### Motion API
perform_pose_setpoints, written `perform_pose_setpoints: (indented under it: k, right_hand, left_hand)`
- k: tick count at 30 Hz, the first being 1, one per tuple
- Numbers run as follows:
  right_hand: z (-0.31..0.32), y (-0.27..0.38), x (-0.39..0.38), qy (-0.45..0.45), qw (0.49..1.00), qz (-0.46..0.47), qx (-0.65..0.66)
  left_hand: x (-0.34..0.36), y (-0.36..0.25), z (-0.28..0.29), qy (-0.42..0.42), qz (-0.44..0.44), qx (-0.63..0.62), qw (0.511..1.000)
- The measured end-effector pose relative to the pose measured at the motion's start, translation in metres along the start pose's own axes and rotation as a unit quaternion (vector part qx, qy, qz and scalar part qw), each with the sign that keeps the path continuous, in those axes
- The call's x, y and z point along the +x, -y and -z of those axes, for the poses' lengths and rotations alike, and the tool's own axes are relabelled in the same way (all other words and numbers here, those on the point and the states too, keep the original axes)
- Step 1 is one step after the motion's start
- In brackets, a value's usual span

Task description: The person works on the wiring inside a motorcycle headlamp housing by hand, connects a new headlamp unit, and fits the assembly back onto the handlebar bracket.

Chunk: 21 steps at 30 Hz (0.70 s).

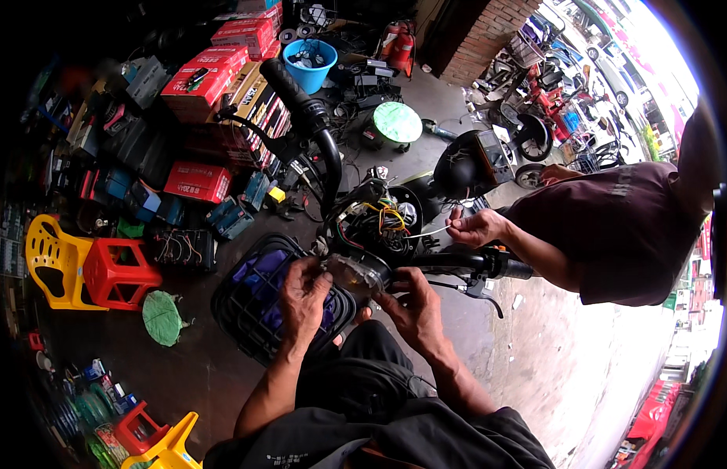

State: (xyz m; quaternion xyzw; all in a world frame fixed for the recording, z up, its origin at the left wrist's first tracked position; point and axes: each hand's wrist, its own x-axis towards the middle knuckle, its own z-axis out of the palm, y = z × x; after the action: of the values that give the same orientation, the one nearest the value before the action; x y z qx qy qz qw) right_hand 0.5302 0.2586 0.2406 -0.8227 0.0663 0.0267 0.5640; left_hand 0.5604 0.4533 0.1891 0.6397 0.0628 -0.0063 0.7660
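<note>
My left hand (305, 301) pinches the left side of a clear-fronted headlight (354, 275) at the front of an electric scooter. From the other side my right hand (414, 309) grips the headlight's edge with thumb and fingers. Just beyond it, the scooter's open front housing (394, 242) shows a tangle of yellow, red, white and black wires (388, 217). A co-worker's hand (474, 228) at the right holds a thin white wire or strip (427, 233) that reaches into the housing. The headlight's back is hidden from me.
Handlebar grips (289, 86) stick out at both sides, with a brake lever (488, 301) at right. A black basket (226, 301) holding something purple hangs near my left arm. Stools (121, 273), red boxes (199, 184) and a blue bucket (309, 74) stand around. A co-worker (613, 227) leans in.
</note>
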Motion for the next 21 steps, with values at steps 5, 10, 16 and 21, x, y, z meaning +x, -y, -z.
perform_pose_setpoints:
  k: [5, 10, 16, 21]
  right_hand:
    - [-0.003, -0.009, 0.001, -0.007, 0.996, 0.078, -0.047]
    - [-0.003, 0.013, -0.003, 0.047, 0.991, 0.118, -0.046]
    - [0.001, 0.009, -0.008, 0.102, 0.991, 0.034, 0.079]
    - [0.008, 0.024, -0.01, 0.083, 0.978, -0.049, 0.187]
  left_hand:
    - [0.034, -0.052, -0.013, -0.017, -0.17, 0.2, 0.965]
    - [0.061, -0.08, -0.028, 0.028, -0.292, 0.438, 0.85]
    - [0.072, -0.079, -0.035, 0.033, -0.323, 0.421, 0.847]
    - [0.061, -0.077, -0.034, 0.015, -0.359, 0.374, 0.855]
